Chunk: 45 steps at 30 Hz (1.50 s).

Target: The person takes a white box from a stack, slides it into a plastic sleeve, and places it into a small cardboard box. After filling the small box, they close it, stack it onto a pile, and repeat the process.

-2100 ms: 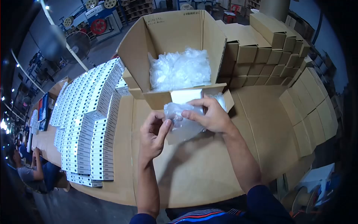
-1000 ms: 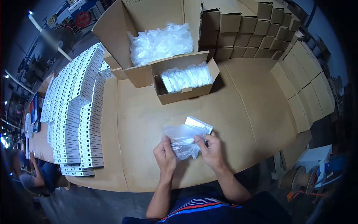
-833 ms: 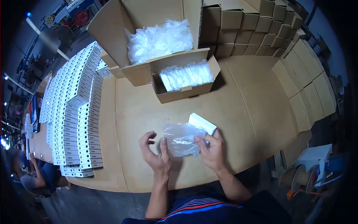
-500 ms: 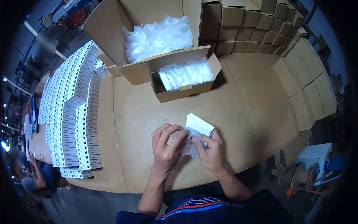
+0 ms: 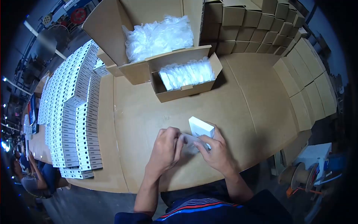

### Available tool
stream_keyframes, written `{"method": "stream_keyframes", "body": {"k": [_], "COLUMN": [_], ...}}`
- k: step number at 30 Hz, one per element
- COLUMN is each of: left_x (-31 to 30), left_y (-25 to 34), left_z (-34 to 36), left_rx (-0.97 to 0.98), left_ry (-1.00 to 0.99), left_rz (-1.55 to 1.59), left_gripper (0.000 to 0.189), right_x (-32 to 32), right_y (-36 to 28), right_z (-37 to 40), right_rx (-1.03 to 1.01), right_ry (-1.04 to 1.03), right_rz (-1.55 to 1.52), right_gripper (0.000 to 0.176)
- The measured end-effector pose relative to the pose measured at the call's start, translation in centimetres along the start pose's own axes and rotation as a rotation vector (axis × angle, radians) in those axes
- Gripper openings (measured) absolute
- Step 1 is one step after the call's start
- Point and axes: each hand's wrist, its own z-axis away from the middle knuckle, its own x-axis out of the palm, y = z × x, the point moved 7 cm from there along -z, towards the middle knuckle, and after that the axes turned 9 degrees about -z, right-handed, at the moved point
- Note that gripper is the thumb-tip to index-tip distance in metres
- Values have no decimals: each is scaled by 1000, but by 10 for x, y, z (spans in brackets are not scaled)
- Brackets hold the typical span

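A small white box [image 5: 201,128] stands tilted in my right hand [image 5: 218,151], whose fingers wrap its far side. The right thumb also presses on a clear plastic bag [image 5: 191,141] in front of the box. Opposite, my left hand [image 5: 166,148] pinches the other edge of that bag, which is stretched between both hands. Beyond them, an open cardboard carton [image 5: 175,98] holds a row of white boxes wrapped in clear plastic [image 5: 188,74]. Behind it, a larger carton [image 5: 104,33] is heaped with loose clear plastic bags [image 5: 160,37].
Tall stacks of small white boxes [image 5: 71,123] line the table's left side. Brown cartons [image 5: 250,30] are piled at the back right, with more along the right edge [image 5: 309,82]. A person [image 5: 35,175] sits at far left. A machine with a spool [image 5: 298,177] stands at right.
The white box has turned more upright, showing its printed face. My left hand has closed tighter and turned, and the bag is now drawn flat between the hands.
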Motion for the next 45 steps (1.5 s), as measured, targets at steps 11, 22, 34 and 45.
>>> {"method": "stream_keyframes", "body": {"k": [11, 22, 34, 45], "left_x": [-26, 51, 44, 28], "left_y": [-32, -40, -49, -44], "left_z": [-19, 28, 13, 36], "left_rx": [-241, -562, -397, -133], "left_ry": [47, -37, 82, 225], "left_rz": [154, 848, 920, 476], "left_gripper": [45, 40, 72, 51], "right_x": [-7, 2, 10, -71], "right_y": [7, 7, 10, 4], "right_z": [9, 6, 12, -11], "right_rx": [165, 121, -23, -122], "right_ry": [-226, 194, 77, 271], "right_rz": [-6, -53, -93, -355], "right_gripper": [21, 28, 28, 42]}}
